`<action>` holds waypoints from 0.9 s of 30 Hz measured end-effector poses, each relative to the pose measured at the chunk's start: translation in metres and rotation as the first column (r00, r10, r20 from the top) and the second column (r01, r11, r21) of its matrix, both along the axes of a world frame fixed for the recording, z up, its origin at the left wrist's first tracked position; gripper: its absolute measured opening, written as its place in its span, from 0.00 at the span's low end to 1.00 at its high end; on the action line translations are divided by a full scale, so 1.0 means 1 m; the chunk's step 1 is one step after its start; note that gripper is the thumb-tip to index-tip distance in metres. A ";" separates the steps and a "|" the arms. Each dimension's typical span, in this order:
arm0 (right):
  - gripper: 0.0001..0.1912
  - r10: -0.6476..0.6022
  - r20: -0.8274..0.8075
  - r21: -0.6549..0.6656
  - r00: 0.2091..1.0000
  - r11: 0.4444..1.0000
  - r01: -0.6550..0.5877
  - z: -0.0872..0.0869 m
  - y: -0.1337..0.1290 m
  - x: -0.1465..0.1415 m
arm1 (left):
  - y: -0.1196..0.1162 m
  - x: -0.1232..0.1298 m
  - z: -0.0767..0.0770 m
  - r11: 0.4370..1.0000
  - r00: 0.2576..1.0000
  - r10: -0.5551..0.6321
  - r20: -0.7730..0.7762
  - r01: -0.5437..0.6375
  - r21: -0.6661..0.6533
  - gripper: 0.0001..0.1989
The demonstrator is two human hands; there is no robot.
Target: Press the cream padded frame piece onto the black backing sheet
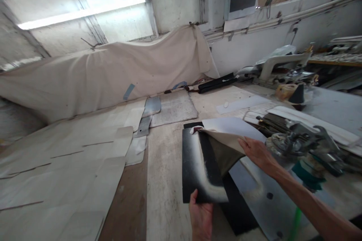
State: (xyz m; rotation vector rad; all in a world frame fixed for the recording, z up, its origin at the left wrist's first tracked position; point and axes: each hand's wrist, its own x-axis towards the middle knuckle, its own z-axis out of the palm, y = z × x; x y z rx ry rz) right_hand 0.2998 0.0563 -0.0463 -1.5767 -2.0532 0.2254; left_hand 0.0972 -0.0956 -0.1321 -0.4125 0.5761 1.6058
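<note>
A black sheet (190,169) with a whitish curved band across it is gripped at its lower edge by my left hand (201,216), thumb on top. My right hand (256,152) pinches the far right corner of a beige fabric piece (226,139), lifted so that its dark olive underside shows. The fabric's other end lies at the top of the black sheet, beside a small white and dark red bit (195,130). Beneath them are another black piece (239,211) and a grey-white board (254,196) bearing a pale curved mark.
Large pale sheets (70,165) cover the left of the table. On the right stand a metal spray gun (305,139) with a green hose (296,222) and a sewing machine (283,64). A beige cloth (127,67) hangs along the back. Black rolled material (217,83) lies near the wall.
</note>
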 end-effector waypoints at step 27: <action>0.21 0.124 -0.280 -0.016 0.952 0.991 -0.134 -0.061 -0.071 -0.017 | -0.025 0.054 0.009 0.998 1.000 0.018 -0.021 -0.019 -0.063 0.11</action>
